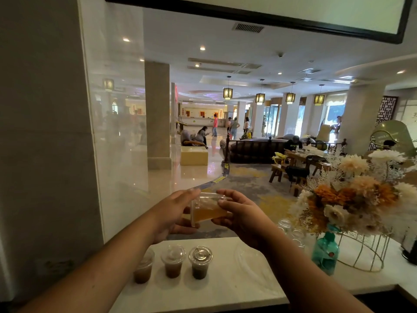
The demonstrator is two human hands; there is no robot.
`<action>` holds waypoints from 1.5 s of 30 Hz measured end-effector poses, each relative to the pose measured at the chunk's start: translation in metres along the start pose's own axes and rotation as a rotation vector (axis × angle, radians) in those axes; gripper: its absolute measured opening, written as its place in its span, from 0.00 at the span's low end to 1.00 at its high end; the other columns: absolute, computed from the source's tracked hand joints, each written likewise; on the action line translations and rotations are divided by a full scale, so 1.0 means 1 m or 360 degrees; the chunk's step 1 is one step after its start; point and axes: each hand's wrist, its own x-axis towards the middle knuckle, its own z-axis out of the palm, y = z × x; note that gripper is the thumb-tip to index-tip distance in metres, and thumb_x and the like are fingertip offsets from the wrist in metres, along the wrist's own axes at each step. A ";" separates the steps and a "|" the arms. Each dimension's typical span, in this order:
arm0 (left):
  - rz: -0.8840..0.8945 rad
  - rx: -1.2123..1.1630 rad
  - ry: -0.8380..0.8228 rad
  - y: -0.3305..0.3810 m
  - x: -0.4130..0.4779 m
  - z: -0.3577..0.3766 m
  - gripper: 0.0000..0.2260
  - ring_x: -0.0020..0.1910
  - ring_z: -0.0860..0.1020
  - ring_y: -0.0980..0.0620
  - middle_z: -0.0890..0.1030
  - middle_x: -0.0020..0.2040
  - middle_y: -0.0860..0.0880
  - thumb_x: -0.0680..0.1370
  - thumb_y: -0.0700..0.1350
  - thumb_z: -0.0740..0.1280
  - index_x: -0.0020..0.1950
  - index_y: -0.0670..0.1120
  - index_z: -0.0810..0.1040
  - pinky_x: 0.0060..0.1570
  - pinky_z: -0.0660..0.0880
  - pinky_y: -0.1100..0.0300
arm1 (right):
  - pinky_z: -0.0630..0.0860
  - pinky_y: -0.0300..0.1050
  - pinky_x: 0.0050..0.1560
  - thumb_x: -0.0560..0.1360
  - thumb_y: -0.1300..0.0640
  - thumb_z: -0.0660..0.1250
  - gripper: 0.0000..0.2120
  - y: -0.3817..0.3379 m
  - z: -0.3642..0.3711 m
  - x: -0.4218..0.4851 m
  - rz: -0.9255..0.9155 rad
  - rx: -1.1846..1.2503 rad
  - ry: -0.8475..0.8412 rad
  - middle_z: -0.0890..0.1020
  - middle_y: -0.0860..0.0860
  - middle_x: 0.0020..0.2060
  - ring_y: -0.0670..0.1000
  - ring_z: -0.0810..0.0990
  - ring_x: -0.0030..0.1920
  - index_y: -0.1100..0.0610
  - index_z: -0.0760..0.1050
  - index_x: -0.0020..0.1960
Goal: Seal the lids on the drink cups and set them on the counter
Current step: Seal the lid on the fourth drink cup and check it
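A clear plastic cup (206,210) of amber drink is held up at chest height between both hands, tipped on its side with the lid end facing left. My left hand (174,213) cups the lid side, fingers over the top. My right hand (240,214) grips the cup's base end. Below them, three lidded cups of dark drink stand in a row on the white counter (237,283): a left cup (144,266), a middle cup (173,260) and a right cup (200,262).
A teal bottle (325,253) and a gold wire stand (363,251) carrying a large flower arrangement (356,199) occupy the counter's right side. Upturned glasses (291,231) sit behind my right wrist. A grey wall is at left. A lobby with people lies beyond.
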 end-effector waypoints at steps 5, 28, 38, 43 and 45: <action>0.0129 -0.0147 -0.0120 -0.005 -0.003 -0.004 0.26 0.61 0.83 0.37 0.80 0.65 0.42 0.74 0.49 0.76 0.70 0.58 0.74 0.60 0.82 0.40 | 0.85 0.46 0.44 0.80 0.53 0.69 0.17 0.001 -0.002 0.003 0.0134 0.0012 0.0088 0.82 0.65 0.58 0.59 0.86 0.44 0.60 0.77 0.66; -0.0255 -0.1276 -0.0053 -0.039 -0.003 0.030 0.31 0.58 0.82 0.36 0.81 0.67 0.34 0.78 0.67 0.62 0.69 0.44 0.80 0.54 0.78 0.46 | 0.81 0.42 0.41 0.76 0.42 0.71 0.23 -0.060 0.027 0.035 -0.0185 -0.1490 0.0049 0.86 0.53 0.51 0.52 0.84 0.42 0.55 0.79 0.65; -0.0257 -0.1402 -0.0130 -0.043 -0.003 0.051 0.33 0.45 0.86 0.42 0.84 0.63 0.36 0.80 0.68 0.58 0.68 0.42 0.81 0.41 0.82 0.55 | 0.78 0.40 0.38 0.76 0.41 0.70 0.23 -0.093 0.044 0.048 -0.0255 -0.2031 -0.0121 0.85 0.53 0.56 0.50 0.84 0.45 0.54 0.80 0.65; -0.0260 -0.1403 -0.0148 -0.043 0.001 0.051 0.33 0.45 0.86 0.42 0.84 0.64 0.36 0.80 0.67 0.57 0.69 0.43 0.80 0.41 0.82 0.55 | 0.77 0.40 0.38 0.76 0.41 0.71 0.23 -0.090 0.042 0.049 -0.0275 -0.2011 -0.0118 0.85 0.53 0.57 0.51 0.84 0.48 0.54 0.80 0.65; -0.0263 -0.1403 -0.0152 -0.044 0.001 0.051 0.33 0.45 0.86 0.42 0.84 0.64 0.36 0.80 0.67 0.57 0.69 0.43 0.80 0.41 0.82 0.55 | 0.77 0.40 0.39 0.76 0.42 0.71 0.23 -0.090 0.042 0.049 -0.0270 -0.2009 -0.0129 0.84 0.54 0.57 0.51 0.84 0.49 0.54 0.80 0.65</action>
